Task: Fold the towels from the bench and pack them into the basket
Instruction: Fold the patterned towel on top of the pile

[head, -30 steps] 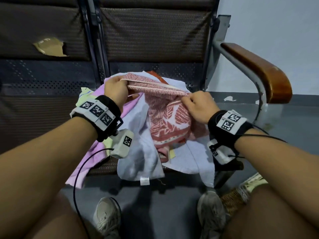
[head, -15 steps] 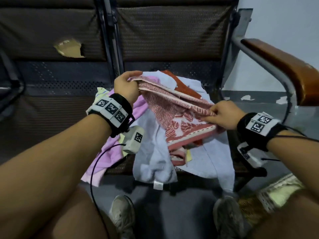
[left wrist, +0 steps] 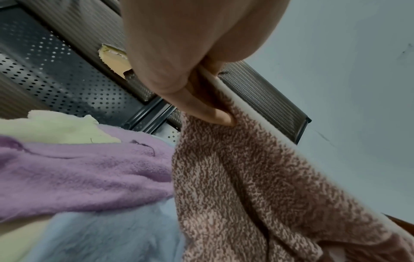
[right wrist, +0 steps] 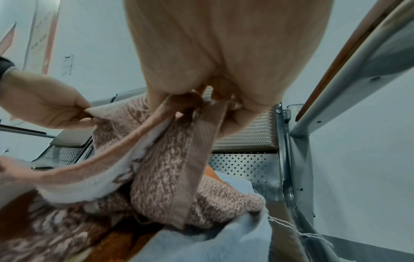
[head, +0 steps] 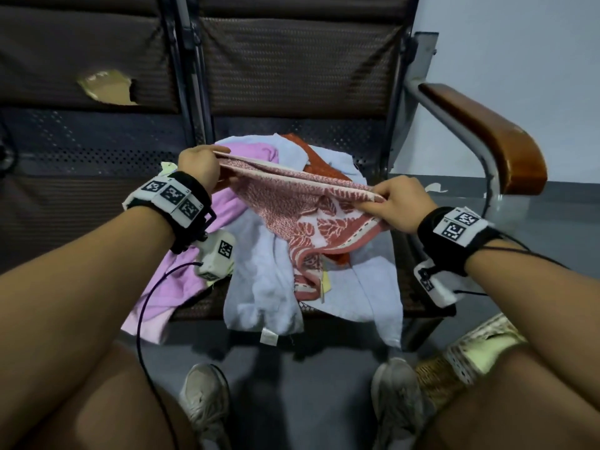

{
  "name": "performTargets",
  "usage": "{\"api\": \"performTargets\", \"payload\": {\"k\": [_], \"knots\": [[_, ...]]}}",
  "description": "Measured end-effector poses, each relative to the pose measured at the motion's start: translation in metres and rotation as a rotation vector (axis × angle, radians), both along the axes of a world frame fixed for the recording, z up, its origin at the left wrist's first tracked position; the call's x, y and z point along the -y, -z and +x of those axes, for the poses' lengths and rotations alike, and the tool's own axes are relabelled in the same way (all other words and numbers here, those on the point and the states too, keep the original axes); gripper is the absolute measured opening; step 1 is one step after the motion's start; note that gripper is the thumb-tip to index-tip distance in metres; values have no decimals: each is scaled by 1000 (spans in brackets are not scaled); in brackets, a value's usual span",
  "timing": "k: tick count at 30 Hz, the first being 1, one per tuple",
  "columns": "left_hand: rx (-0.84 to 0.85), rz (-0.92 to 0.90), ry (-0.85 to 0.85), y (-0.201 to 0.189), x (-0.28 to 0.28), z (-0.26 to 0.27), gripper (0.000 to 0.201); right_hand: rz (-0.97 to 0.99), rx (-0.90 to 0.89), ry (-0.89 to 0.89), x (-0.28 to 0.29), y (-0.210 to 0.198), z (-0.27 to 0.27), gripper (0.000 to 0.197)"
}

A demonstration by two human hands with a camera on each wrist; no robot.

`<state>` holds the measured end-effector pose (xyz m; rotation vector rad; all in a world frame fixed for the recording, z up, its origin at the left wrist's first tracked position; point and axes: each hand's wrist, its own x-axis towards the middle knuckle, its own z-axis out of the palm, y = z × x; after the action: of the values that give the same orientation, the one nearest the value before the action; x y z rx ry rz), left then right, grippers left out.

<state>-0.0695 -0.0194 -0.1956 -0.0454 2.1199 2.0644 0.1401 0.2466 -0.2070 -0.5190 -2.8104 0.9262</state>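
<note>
Progress: early. Your left hand (head: 198, 167) and right hand (head: 397, 203) each pinch an end of the patterned pink towel's (head: 302, 209) top edge, holding it stretched above the pile at mid table (head: 97, 164). First fold isn't made yet. Purple towel (head: 181, 277), light blue towel (head: 259, 287) and orange towel (head: 321, 160) lie unfolded underneath. Basket (head: 438, 381) by your right foot, contents hidden.

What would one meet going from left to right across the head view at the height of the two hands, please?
Left hand → red patterned towel stretched between the hands → right hand → wooden armrest.
</note>
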Motion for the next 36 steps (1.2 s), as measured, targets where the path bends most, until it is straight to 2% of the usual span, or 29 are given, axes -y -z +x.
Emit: {"api": "performTargets", "payload": {"k": [2, 5, 7, 9, 10, 11, 14, 16, 20, 23, 24, 26, 27, 30, 32, 33, 36], "knots": [[5, 33, 11, -1, 2, 4, 42, 0, 1, 10, 1, -4, 4, 11], [-68, 25, 36, -6, 5, 12, 43, -34, -48, 29, 0, -11, 9, 25], [-136, 17, 50, -12, 6, 18, 43, -32, -65, 53, 4, -24, 12, 14], [-194, -14, 47, -22, 6, 21, 39, 36, -61, 71, 5, -39, 11, 33], [-238, -62, 33, -31, 7, 21, 37, 106, -35, 72, 5, -49, 9, 42], [-299, -142, 19, -40, 8, 21, 37, 182, 0, 70, 6, -60, 7, 41], [-497, -413, -13, -74, 12, 23, 36, 284, 55, 93, 7, -97, 3, 26], [-584, -465, -16, -94, 12, 23, 33, 283, 35, 91, 7, -120, 0, 23], [-519, -309, 30, -129, 14, 19, 30, 133, -133, 42, 11, -159, -1, 21], [-342, -9, 114, -156, 17, 29, 24, 140, -188, 7, 14, -180, -1, 30], [-338, 36, 148, -162, 19, 30, 20, 174, -212, 6, 14, -186, -1, 35], [-429, 11, 225, -170, 22, 35, 10, 110, -261, 39, 11, -196, 1, 47], [-465, -6, 246, -174, 23, 35, 4, 91, -279, 34, 8, -200, 2, 46], [-510, -44, 300, -175, 27, 26, 22, 69, -235, -37, 1, -208, 4, 28], [-520, -73, 331, -170, 28, 20, 17, 61, -203, -31, -2, -208, 6, 20], [-527, -94, 319, -166, 29, 17, 11, 43, -181, -10, -3, -205, 5, 22], [-489, -143, 236, -149, 26, 10, 13, -99, -149, 110, 0, -193, 4, 43]]}}
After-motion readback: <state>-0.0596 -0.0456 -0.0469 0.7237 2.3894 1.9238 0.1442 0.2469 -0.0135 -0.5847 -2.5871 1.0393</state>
